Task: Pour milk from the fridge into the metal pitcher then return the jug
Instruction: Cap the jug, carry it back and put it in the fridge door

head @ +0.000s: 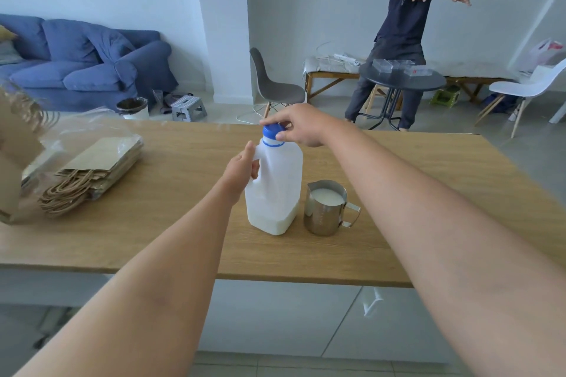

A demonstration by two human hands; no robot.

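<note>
A translucent white milk jug [278,187] stands upright on the wooden table [428,193], with only a little milk left at its bottom. My left hand [242,171] grips the jug's handle. My right hand [297,125] pinches the blue cap [272,131] on top of the jug. Just to the right of the jug stands the metal pitcher [326,210], filled with milk, its handle pointing right.
A stack of brown paper bags [92,174] in clear plastic lies at the table's left end. Beyond the table are a blue sofa [76,61], a grey chair [272,82], a round black table [401,79], a white chair [526,89] and a standing person [404,30].
</note>
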